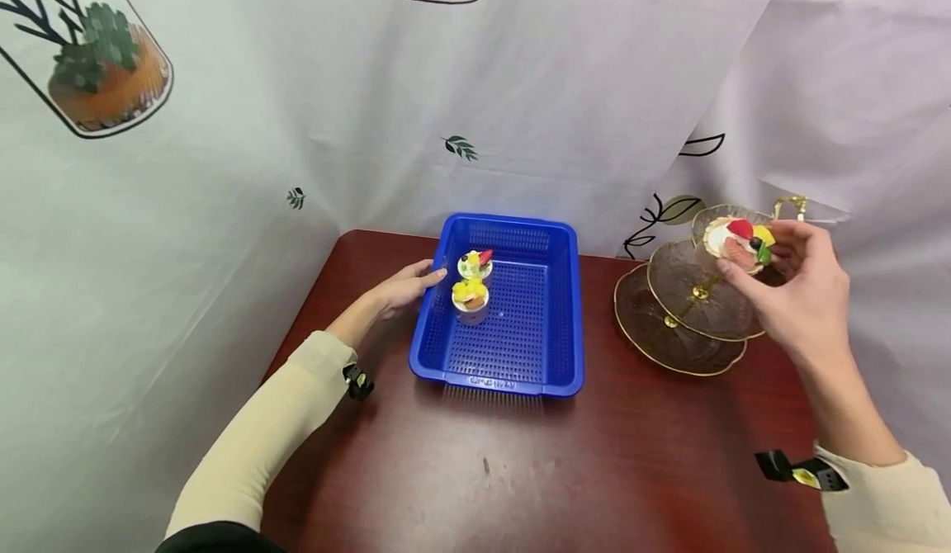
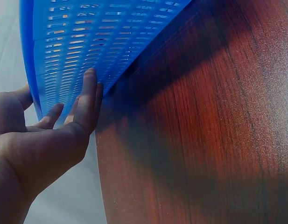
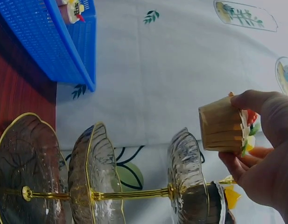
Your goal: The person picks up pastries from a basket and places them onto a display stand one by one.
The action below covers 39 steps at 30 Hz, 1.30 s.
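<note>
My right hand [image 1: 813,293] pinches a cupcake [image 1: 719,238] topped with cream, a red berry, yellow fruit and green leaf, beside the top of a three-tier glass stand [image 1: 672,276]. Its pleated tan cup [image 3: 219,126] shows in the right wrist view, held near the rim between thumb and fingers. My left hand [image 1: 401,290] grips the left side of a blue plastic basket [image 1: 505,221], thumb over the rim and fingers against the slotted outer wall [image 2: 55,56]. Inside the basket, toward its left, stand a yellow-topped cupcake [image 1: 471,301] and one with a red piece [image 1: 474,265].
Another cupcake [image 3: 196,203] in a dark cup sits on the stand's top tier. The stand has gold rims and a gold central rod [image 3: 134,194]. Basket and stand are on a dark red wooden table [image 1: 505,470], with a patterned pale cloth [image 1: 357,124] behind.
</note>
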{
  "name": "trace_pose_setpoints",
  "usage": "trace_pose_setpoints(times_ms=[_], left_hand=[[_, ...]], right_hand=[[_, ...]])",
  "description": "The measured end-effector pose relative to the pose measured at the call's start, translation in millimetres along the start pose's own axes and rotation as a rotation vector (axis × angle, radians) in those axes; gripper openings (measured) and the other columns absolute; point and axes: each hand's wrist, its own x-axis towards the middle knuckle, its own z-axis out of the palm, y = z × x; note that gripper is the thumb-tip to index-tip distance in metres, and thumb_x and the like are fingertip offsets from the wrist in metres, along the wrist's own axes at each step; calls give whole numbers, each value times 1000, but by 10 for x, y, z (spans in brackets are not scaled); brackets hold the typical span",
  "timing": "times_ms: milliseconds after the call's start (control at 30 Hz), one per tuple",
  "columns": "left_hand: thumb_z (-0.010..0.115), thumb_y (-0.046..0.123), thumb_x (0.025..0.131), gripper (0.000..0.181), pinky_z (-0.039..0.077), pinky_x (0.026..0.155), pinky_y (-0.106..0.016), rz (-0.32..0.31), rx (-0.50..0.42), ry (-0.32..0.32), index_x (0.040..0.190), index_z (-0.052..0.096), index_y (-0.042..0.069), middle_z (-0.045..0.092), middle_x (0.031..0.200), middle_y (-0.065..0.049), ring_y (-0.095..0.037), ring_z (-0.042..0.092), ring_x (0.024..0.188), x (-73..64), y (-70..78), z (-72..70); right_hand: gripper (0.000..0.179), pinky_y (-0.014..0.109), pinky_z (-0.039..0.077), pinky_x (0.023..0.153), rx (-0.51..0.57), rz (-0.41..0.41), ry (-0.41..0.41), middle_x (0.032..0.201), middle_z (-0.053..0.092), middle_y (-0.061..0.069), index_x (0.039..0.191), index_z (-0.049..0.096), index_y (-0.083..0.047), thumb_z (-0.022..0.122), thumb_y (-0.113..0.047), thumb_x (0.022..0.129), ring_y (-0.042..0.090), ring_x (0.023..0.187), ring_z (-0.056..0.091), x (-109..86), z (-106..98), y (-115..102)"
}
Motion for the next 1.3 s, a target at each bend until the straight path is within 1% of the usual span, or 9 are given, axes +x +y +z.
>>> trace_pose_setpoints(times_ms=[200, 300, 433, 600, 733, 833, 967, 1133, 1300], left_hand=[[53, 46, 101, 66, 43, 103, -59, 5, 27, 28, 156, 26, 20, 45, 148, -12, -36, 50, 131, -36, 47, -38], [52, 46, 101, 66, 43, 102, -59, 18, 24, 24, 156, 26, 20, 45, 148, -12, -37, 51, 130, -34, 72, -59], [52, 42, 102, 63, 46, 101, -57, 20, 2, 14, 155, 27, 19, 48, 145, -13, -35, 54, 127, -18, 77, -72], [51, 40, 104, 58, 48, 99, -56, 22, -23, 2, 153, 30, 18, 51, 141, -14, -34, 56, 124, -7, 45, -64], [51, 42, 103, 56, 48, 98, -56, 28, -32, -2, 151, 34, 17, 53, 139, -13, -34, 58, 122, 2, 15, -45], [53, 45, 101, 58, 49, 98, -55, 29, -40, -7, 150, 34, 18, 54, 138, -13, -33, 58, 122, 10, -9, -32], [53, 45, 101, 58, 49, 97, -55, 32, -51, -11, 149, 35, 18, 54, 138, -13, -33, 59, 121, 21, -35, -21], [51, 43, 102, 55, 51, 96, -54, 32, -57, -17, 149, 35, 18, 54, 137, -13, -33, 59, 120, 32, -50, -13], [54, 47, 100, 62, 51, 96, -54, 27, -41, -13, 151, 33, 20, 54, 138, -11, -32, 59, 121, 39, -58, -14]], right_hand=[[71, 10, 45, 92, 18, 10, 39, 120, 58, -9, 133, 52, -15, 87, -9, 72, 0, 104, 57, 17, 19, -24], [71, 10, 46, 91, 36, 21, 64, 120, 56, -10, 133, 52, -14, 87, -7, 71, 1, 104, 58, 27, 32, -30], [69, 11, 46, 91, 44, 52, 111, 118, 56, -10, 132, 54, -14, 87, -8, 71, 1, 103, 59, 30, 61, -26], [67, 14, 48, 93, 17, 36, 182, 114, 58, -10, 129, 56, -14, 88, -13, 70, 1, 102, 60, 25, 127, -44], [66, 12, 46, 90, -36, 20, 229, 110, 59, -12, 127, 57, -16, 89, -20, 70, -2, 101, 59, 17, 163, -56], [66, 11, 45, 88, -72, 26, 238, 110, 58, -13, 128, 56, -18, 88, -24, 70, -3, 101, 58, 19, 186, -41], [67, 10, 44, 88, -106, 38, 238, 112, 57, -13, 128, 56, -19, 88, -28, 70, -3, 102, 57, 29, 211, -5], [67, 10, 44, 87, -130, 23, 247, 112, 56, -13, 128, 56, -18, 88, -30, 70, -3, 100, 57, 29, 228, 28], [65, 9, 44, 86, -147, 2, 263, 111, 56, -15, 126, 57, -18, 88, -30, 71, -4, 98, 56, 32, 235, 39]])
